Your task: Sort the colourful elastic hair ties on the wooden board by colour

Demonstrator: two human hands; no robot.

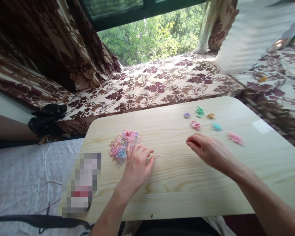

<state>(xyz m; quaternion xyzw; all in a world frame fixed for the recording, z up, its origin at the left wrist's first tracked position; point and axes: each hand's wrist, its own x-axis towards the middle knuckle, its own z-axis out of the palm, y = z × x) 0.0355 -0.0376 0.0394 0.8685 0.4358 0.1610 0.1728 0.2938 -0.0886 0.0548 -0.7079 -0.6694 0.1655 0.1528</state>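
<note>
A tangled pile of small multicoloured hair ties [119, 147] lies on the left part of the table. My left hand [137, 160] is at its right edge, fingers apart, with the index fingertip touching or just over the pile. Just right of that thumb lies one thin pale loop [158, 156]. My right hand [208, 149] hovers near the sorted groups, its fingers curled together; whatever they may hold is hidden. Beyond it sit purple ties [187, 115], green ties [200, 113], mustard ties [210, 115], red-pink ties [195, 125], a turquoise bunch [216, 127] and a pink bunch [235, 138].
The pale wooden table [177, 183] has rounded corners. A blurred-out object [81, 186] rests at its left edge. A white cable [39, 193] runs over the quilted bedding [14, 167]. Behind the table are a floral-covered sill [147, 85] and patterned curtains [88, 49].
</note>
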